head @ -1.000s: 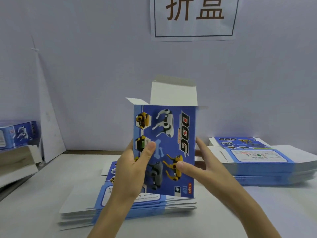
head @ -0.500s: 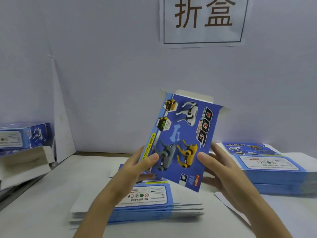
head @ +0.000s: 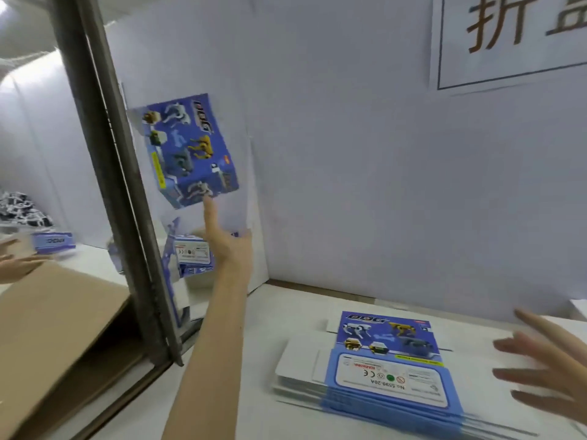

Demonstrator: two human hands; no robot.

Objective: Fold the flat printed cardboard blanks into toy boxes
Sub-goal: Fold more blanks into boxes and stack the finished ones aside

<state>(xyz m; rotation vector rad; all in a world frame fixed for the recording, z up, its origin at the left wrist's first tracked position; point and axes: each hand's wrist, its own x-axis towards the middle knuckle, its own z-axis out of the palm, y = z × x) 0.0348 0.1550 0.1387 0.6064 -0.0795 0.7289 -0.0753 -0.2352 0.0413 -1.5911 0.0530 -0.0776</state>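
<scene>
Head view: folded box [head: 187, 147] is up in the air in the upper left of the frame, right beside the grey metal post [head: 120, 185], nothing gripping it.
Left hand [head: 227, 249]: open, index finger straight up with the tip at the box's lower edge. Too blurry for me to call touching or just apart.
Right hand [head: 546, 369]: open, fingers spread and holding nothing, hovering at the right end of the stack of blanks [head: 381, 373] on the table [head: 260, 315].
Step, my guess: finished box gets sent off to the pile of done boxes [head: 190, 252] behind the post, and the next blank gets picked.
Doing it well: I'd keep the send-off low and soft so the box clears the post and lands without popping its flaps. With the right hand, peel only the top blank by its edge so the stack doesn't fan out.
Box pointing: printed front faces the camera and a closed end panel faces down.
Long axis: nearly upright, upper end leaning toward the frame's upper left.
</scene>
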